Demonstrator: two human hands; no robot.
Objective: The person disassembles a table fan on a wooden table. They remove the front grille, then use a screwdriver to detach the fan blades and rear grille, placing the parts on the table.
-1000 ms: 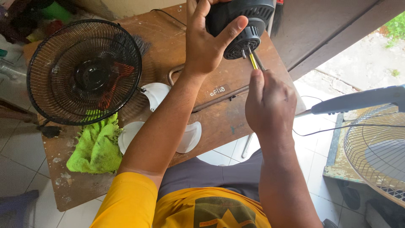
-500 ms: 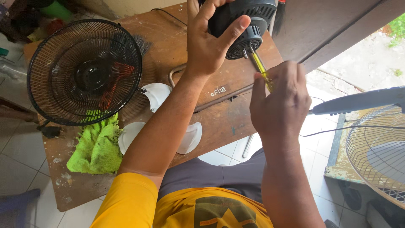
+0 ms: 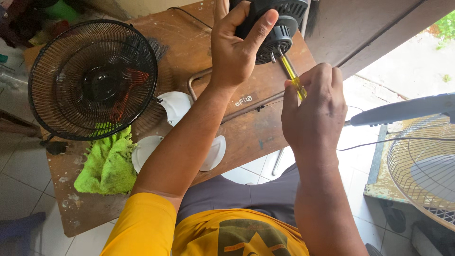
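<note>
Black plastic up top: the left hand [image 3: 234, 52] is wrapped around a black fan motor housing [image 3: 277, 21], thumb pressed across its vented side, holding it up above the wooden surface [image 3: 246, 128]. Right hand [image 3: 315, 111] is closed around the handle of a yellow screwdriver [image 3: 294, 78], fingers curled tight, and the shaft angles up and to the left until its tip meets the underside of the housing. Both hands are full, then, and the two things touch at that one spot.

Down on the surface, to the left, a black wire fan guard [image 3: 92, 78] lies flat with a red blade showing through the grille. Just below it sits a crumpled green cloth [image 3: 109, 163], and beside that, partly under the left forearm, a white fan blade [image 3: 177, 106]. A bent metal rod [image 3: 227, 111] runs across the wood. Off to the right, well apart, a second fan grille [image 3: 422, 170] stands near the floor.
</note>
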